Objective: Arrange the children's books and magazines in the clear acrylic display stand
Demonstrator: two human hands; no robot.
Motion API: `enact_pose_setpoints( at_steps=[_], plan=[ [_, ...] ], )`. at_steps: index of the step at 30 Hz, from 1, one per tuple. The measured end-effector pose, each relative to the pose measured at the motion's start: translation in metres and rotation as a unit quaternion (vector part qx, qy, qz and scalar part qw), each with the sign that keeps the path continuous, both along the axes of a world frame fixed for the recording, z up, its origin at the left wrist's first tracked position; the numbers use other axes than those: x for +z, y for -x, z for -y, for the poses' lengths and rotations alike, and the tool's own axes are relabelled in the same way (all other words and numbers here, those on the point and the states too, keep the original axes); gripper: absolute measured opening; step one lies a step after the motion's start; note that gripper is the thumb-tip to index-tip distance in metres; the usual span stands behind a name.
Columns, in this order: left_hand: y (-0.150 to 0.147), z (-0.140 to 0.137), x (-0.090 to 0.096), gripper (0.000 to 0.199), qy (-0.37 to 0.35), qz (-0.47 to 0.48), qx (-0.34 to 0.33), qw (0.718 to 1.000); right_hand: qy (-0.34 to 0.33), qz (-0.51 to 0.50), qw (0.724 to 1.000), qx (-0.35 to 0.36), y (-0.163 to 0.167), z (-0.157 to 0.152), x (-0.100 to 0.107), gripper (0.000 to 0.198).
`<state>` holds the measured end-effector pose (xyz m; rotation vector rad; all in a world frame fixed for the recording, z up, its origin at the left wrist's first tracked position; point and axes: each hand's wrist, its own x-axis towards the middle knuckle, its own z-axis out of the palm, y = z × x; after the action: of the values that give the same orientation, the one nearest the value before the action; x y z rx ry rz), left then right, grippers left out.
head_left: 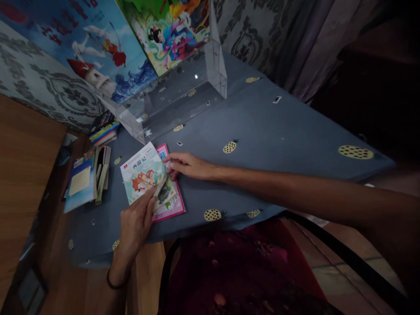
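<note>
Clock positions are taking the white book as centre, with 12 at the top of the view. The white book (139, 168) is lying on the tablecloth (278, 135), overlapping a pink book (180, 206) that is showing from 1 to 5 o'clock.

Edges: the near table edge is running just beyond the books, at 5 to 7 o'clock. The widest stretch of cloth is extending from 2 to 3 o'clock; your right forearm is crossing its near side. The clear stand (216, 70) is bounding your reach at 1 o'clock.

Fingers: your left hand (138, 223), at 6 o'clock, is clamping the lifted lower-right corner of the white book between thumb and fingers. Your right hand (188, 166), at 3 o'clock, is curling its fingers at the book's right edge; you cannot tell whether they are gripping it.

Visibility: the white book is hiding most of the pink one. The number of lifted leaves is remaining unclear. The frame is cutting off the blue picture cover (111, 48) and green picture cover (173, 30) at the top.

Count: you are handling one white book over one pink book. Two picture covers are standing at one stand. Two further book groups are sitting leftward: a small stack (105, 131) between 10 and 11 o'clock, and a group with a blue-backed book (80, 177) at 9 o'clock.
</note>
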<state>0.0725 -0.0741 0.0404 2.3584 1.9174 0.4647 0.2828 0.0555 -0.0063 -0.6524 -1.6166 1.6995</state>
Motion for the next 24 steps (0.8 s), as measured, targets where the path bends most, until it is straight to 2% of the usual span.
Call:
enact_pose_setpoints(
  at_steps=[6,13,20,24],
  plan=[
    [-0.009,0.003,-0.003,0.038,0.004,0.026,0.006,1.0,0.034,-0.037,0.999,0.004,0.002,-0.002,-0.004,0.022],
    [-0.021,0.005,-0.011,0.041,-0.014,-0.017,0.031,0.999,0.075,-0.07,0.995,0.02,0.001,-0.002,-0.003,0.02],
    [-0.013,0.004,-0.018,0.035,-0.039,-0.011,0.017,0.999,0.104,-0.108,0.988,0.022,0.002,-0.003,-0.006,0.018],
    [-0.005,0.011,-0.019,0.029,-0.063,-0.013,0.016,0.998,0.089,-0.069,0.994,-0.009,0.004,-0.006,-0.005,0.019]
  ],
)
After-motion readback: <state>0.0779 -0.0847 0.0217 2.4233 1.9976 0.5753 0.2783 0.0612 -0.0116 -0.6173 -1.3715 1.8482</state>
